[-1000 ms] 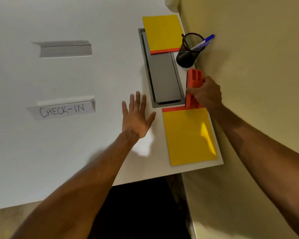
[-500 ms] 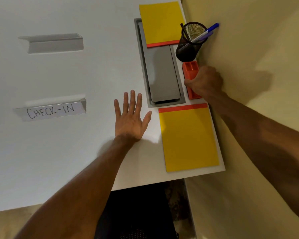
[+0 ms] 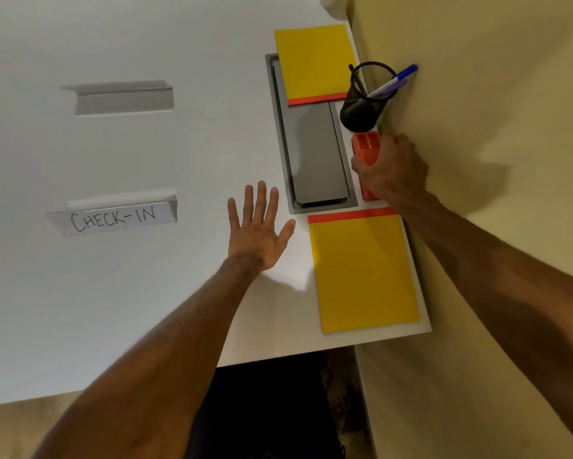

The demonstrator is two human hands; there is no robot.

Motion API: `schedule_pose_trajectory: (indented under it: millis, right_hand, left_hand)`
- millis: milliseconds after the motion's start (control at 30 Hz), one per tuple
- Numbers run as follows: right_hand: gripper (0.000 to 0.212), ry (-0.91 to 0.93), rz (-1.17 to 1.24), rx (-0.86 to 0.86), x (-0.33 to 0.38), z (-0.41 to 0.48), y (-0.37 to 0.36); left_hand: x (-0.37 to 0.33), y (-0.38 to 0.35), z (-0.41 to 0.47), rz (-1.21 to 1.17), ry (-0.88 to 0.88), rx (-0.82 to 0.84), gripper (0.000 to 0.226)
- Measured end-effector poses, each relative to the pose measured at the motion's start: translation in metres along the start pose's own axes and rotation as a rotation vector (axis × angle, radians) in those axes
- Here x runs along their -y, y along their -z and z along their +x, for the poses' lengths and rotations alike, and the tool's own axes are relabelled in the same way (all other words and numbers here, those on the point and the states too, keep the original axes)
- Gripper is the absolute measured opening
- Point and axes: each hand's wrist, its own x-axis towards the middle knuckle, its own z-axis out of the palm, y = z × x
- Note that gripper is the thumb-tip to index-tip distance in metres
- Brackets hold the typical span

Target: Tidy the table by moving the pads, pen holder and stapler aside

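An orange stapler (image 3: 366, 148) lies flat on the white table (image 3: 146, 293) against the right wall, with my right hand (image 3: 391, 168) closed over its near half. Just beyond it stands a black mesh pen holder (image 3: 361, 106) with blue and purple pens. One yellow pad with an orange strip (image 3: 314, 62) lies at the far right, partly over the grey cable hatch. A second yellow pad (image 3: 364, 273) lies at the near right corner. My left hand (image 3: 260, 226) rests flat on the table with fingers spread, left of the near pad.
A grey recessed cable hatch (image 3: 314, 160) sits between the pads. Two clear sign stands are at the left, a blank one (image 3: 123, 97) and one reading CHECK-IN (image 3: 113, 217). A yellow wall (image 3: 493, 127) borders the table's right edge. A dark chair (image 3: 271, 409) is below the near edge.
My right hand has laid the stapler from tilted on its edge down flat beside the wall, closer to the pen holder. My left hand has stayed flat on the table.
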Motion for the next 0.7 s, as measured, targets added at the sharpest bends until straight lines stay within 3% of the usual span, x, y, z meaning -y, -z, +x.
schedule_pose_trajectory:
  millis: [167, 400, 700]
  right_hand:
    - [0.050, 0.315, 0.051, -0.053, 0.020, -0.044, 0.019]
    - [0.038, 0.459, 0.135, 0.063, 0.065, -0.120, 0.024]
    - [0.049, 0.713, 0.149, 0.161, 0.156, -0.216, 0.037]
  left_hand:
    - [0.011, 0.032, 0.001, -0.116, -0.071, 0.175, 0.081]
    - [0.029, 0.085, -0.082, -0.218, 0.074, -0.050, 0.079]
    - [0.093, 0.142, -0.222, -0.189, 0.228, -0.153, 0.072]
